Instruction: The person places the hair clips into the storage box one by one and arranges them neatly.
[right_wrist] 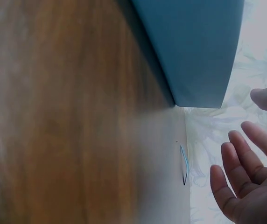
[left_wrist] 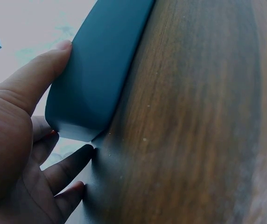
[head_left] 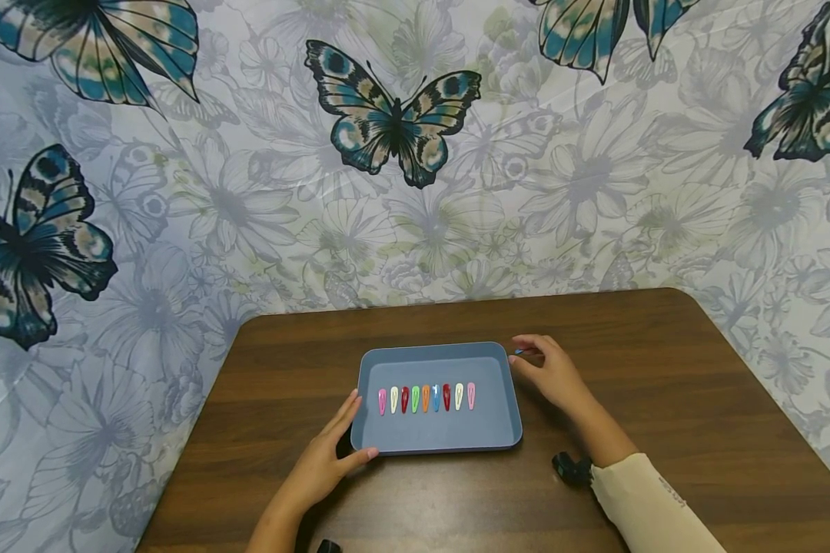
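Note:
A blue-grey rectangular tray point(head_left: 443, 438) lies on the table, carrying one row of several snap hair clips point(head_left: 426, 399) in pink, cream, red, green, orange and blue. My left hand point(head_left: 323, 461) rests against the tray's near left corner, thumb on the front side and fairly straight fingers along the left side. Just off the tray's far right corner is my right hand point(head_left: 549, 374), fingers apart. Next to its fingertips, a blue hair clip point(right_wrist: 185, 165) lies on the table beyond the tray, apart from the hand in the right wrist view.
The brown wooden table point(head_left: 456, 507) has rounded far corners. Behind it hangs a pale cloth point(head_left: 415, 246) printed with flowers and butterflies. A black device point(head_left: 571, 468) sits at the right wrist beside a cream sleeve point(head_left: 650, 503).

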Demonstrator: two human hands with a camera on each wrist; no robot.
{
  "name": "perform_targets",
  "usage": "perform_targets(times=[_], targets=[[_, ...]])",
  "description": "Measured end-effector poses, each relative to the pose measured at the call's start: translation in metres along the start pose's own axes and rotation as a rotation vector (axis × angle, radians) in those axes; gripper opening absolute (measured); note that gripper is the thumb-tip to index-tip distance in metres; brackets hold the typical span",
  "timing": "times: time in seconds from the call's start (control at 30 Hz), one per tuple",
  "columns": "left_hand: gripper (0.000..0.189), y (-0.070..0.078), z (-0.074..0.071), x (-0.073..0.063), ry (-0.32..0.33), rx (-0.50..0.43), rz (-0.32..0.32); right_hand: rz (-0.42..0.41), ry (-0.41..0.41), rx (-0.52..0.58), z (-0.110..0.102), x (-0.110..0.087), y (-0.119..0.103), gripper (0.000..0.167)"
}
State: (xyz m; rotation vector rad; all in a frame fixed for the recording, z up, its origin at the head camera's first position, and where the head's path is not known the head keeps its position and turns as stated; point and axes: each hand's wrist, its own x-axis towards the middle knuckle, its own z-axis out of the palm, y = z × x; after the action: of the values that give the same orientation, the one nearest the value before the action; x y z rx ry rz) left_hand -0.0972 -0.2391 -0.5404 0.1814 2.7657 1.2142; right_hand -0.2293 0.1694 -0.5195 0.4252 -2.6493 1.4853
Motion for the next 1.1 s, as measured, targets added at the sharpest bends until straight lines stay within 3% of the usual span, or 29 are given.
perform_targets(times=[0.73,1.1], targets=[[0.096,-0.001,0.0,0.0,-0.008,0.01,-0.01,0.173,-0.028,-0.058,-0.011,0.014,0.023,0.041],[0.096,-0.001,0.0,0.0,-0.008,0.007,-0.01,0.24,-0.074,-0.012,-0.016,0.021,0.033,0.042]])
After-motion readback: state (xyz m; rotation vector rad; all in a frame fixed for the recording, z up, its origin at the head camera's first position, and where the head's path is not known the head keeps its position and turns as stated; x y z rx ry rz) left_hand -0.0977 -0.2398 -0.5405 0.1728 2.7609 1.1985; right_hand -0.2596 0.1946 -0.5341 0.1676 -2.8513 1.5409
